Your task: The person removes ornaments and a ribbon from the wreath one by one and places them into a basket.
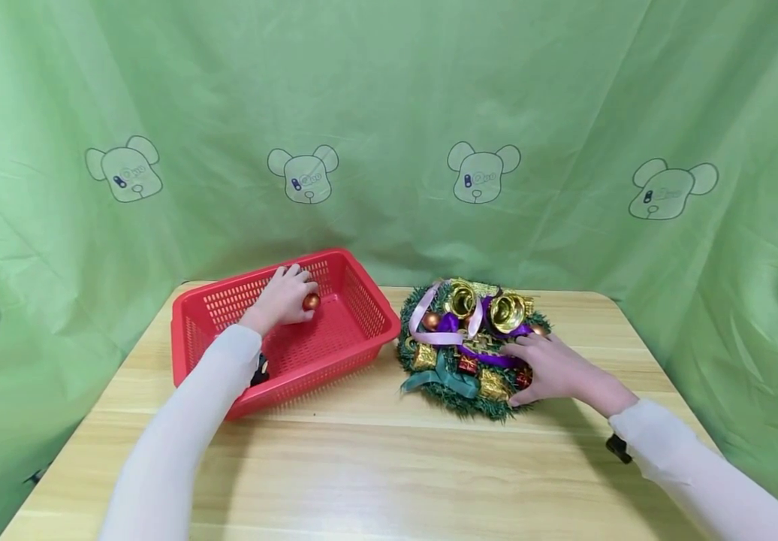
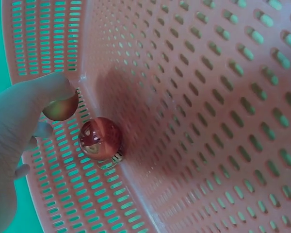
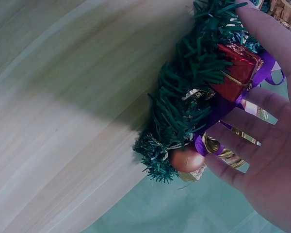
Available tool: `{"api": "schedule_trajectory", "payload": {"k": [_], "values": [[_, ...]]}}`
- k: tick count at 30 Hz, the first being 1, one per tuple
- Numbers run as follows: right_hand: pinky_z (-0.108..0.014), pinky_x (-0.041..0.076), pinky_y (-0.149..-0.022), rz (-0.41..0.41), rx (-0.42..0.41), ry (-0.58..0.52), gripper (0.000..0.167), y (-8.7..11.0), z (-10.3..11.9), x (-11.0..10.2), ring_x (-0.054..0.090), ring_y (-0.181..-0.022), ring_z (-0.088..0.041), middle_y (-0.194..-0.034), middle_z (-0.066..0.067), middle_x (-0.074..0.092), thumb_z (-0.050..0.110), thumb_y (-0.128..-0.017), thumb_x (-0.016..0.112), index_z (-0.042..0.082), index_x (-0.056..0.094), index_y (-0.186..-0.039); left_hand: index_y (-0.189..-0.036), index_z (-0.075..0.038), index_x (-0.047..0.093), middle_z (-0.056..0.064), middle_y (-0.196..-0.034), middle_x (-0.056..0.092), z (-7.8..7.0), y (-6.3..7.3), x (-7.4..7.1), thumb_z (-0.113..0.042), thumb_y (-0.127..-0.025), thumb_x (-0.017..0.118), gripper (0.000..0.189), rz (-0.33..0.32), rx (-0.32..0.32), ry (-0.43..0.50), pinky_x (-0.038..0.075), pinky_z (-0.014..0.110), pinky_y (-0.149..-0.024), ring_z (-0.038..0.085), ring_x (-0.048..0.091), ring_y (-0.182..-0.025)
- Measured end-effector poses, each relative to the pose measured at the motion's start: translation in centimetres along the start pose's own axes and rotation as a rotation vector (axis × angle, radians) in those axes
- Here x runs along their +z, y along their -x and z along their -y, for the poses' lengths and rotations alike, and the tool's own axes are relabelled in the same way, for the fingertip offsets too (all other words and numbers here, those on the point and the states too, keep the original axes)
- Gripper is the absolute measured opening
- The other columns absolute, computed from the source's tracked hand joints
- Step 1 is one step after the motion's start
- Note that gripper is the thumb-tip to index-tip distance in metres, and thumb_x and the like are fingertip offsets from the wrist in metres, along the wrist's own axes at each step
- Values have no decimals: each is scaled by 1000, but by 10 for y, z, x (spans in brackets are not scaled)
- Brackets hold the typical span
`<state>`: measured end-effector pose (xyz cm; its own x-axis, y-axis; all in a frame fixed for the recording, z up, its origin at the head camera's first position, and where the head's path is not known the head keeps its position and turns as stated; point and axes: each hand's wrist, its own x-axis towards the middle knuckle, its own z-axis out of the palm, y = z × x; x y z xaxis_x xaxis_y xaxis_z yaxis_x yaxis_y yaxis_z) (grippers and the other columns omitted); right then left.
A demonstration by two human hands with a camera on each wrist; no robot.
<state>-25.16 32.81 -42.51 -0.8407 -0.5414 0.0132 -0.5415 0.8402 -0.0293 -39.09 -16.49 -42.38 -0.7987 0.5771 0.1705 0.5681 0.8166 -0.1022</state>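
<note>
My left hand (image 1: 285, 298) is inside the red plastic basket (image 1: 294, 394), pinching an orange bauble (image 1: 311, 301) between thumb and fingers. In the left wrist view, the held bauble (image 2: 60, 108) is above a second, shiny bauble (image 2: 101, 138) lying against the basket's perforated wall. My right hand (image 1: 551, 368) rests on the right side of a green Christmas wreath (image 1: 477, 402), its fingers fairly straight and spread. Close to those fingers, the right wrist view shows a red gift-box ornament (image 3: 237, 73), purple ribbon (image 3: 218, 109) and an orange bauble (image 3: 186, 159) on the wreath.
Two gold bells (image 1: 507, 312), a pink ribbon (image 1: 423, 315) and a teal bow (image 1: 443, 379) decorate the wreath. Basket and wreath stand side by side on a light wooden table (image 1: 375, 466). Green curtain (image 1: 389, 75) hangs behind and at both sides.
</note>
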Motion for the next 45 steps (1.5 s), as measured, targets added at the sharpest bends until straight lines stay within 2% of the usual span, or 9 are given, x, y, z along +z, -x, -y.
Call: {"api": "schedule_trajectory", "payload": {"k": [4,18,24,30,38,45], "values": [[-76,34,-105,-3,0,3,93,0,0,0,59,-121,-46,-129,-23,65,59,-63,89,3,64,-133,-118,-9,72,17,-127,63,-2,0,2,-33,-84,79,41,24,3,-30,40,55,-102,34,49,-117],[-75,35,-104,-5,-6,15,95,1,0,2,60,-120,-45,-128,-22,66,62,-63,88,3,64,-134,-119,-8,72,19,-126,63,-1,5,9,-33,-85,77,42,46,-27,-26,40,57,-103,36,49,-117],[-75,34,-106,-9,-2,14,95,0,-2,3,60,-120,-45,-127,-22,66,62,-63,88,4,64,-133,-118,-8,73,19,-126,63,1,4,10,-32,-85,78,40,44,-27,-8,40,58,-105,36,49,-118],[-74,35,-106,-13,-9,16,95,0,-2,4,61,-118,-45,-126,-22,66,62,-63,88,3,64,-133,-121,-8,72,22,-134,61,2,4,12,-30,-86,78,42,71,-50,29,35,62,-113,40,47,-127],[-74,36,-105,-13,-9,16,94,0,-3,4,61,-118,-44,-126,-21,67,61,-62,88,4,64,-133,-121,-7,72,23,-136,60,3,6,14,-28,-86,79,41,83,-56,50,32,63,-116,43,45,-132],[-75,35,-105,-9,-5,16,94,0,-2,3,61,-118,-44,-126,-21,66,61,-63,88,4,64,-133,-120,-7,72,22,-132,62,5,5,15,-29,-85,79,42,73,-54,48,33,62,-115,41,48,-127]]}}
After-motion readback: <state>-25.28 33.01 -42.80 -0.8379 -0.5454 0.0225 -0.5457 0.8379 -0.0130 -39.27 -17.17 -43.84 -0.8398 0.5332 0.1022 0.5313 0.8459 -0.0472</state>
